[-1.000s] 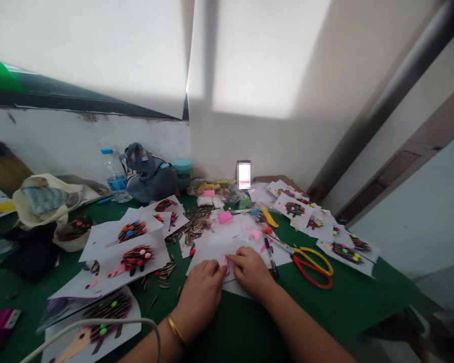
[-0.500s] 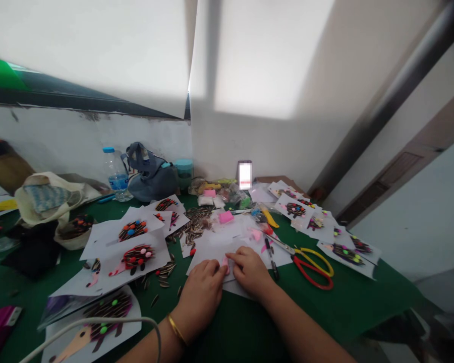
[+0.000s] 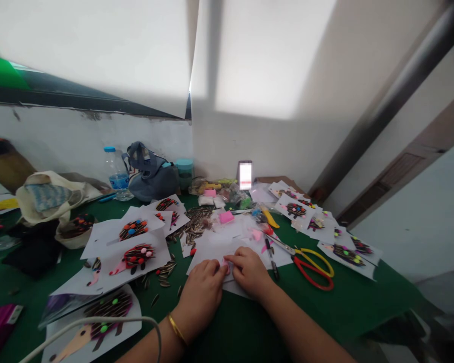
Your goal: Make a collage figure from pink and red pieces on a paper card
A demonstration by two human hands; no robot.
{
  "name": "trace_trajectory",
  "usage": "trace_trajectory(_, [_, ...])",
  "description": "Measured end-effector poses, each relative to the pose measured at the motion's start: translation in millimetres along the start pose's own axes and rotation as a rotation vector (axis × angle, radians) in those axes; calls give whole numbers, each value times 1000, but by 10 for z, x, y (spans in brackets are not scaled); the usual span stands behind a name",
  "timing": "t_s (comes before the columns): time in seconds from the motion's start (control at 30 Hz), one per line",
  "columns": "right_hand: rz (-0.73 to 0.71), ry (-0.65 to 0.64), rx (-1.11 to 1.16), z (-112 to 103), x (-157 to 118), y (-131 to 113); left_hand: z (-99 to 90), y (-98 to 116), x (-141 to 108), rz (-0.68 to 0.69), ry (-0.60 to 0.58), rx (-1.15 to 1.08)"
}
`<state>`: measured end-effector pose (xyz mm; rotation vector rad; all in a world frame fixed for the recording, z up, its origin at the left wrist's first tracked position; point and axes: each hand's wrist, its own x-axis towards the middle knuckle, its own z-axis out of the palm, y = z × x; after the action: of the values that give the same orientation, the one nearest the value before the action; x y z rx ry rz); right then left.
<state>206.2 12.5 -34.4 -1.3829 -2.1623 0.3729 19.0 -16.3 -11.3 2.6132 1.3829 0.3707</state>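
A small flattened piece of pink clay [image 3: 226, 264] lies on white paper [image 3: 208, 248] between my hands. My left hand [image 3: 201, 288], a gold bangle at its wrist, rests at the paper's near edge. Its fingers are curled, the thumb and fingertips closed against the clay's left side. From the right, my right hand [image 3: 250, 272] reaches in with the index finger pressed onto the clay and the other fingers folded under. The fingertips partly cover the clay. A brighter pink clay block [image 3: 226, 217] sits farther back on the paper.
Scissors [image 3: 310, 264] with red and yellow handles and a black marker [image 3: 271, 258] lie to the right. Sunflower seeds [image 3: 199, 227] are scattered at left. Hedgehog pictures [image 3: 146, 257] flank both sides. A phone [image 3: 245, 175], bottle [image 3: 117, 176] and blue bag [image 3: 153, 176] stand along the wall.
My right index fingertip has shifted slightly left and down over the pink clay. My left hand stays in nearly the same place.
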Motion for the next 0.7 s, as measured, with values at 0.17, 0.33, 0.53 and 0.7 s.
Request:
trace_trajectory(0.17, [24, -27, -52, 3, 2, -35, 5, 1, 6, -2, -4, 11])
trace_trajectory(0.33, [11, 6, 3, 12, 0, 8, -8, -2, 2, -7, -19, 16])
trace_trajectory(0.53, [10, -18, -23, 24, 2, 5, -2, 2, 4, -1, -20, 19])
trace_trajectory(0.7, [19, -6, 16, 10, 8, -3, 18, -10, 4, 2, -8, 26])
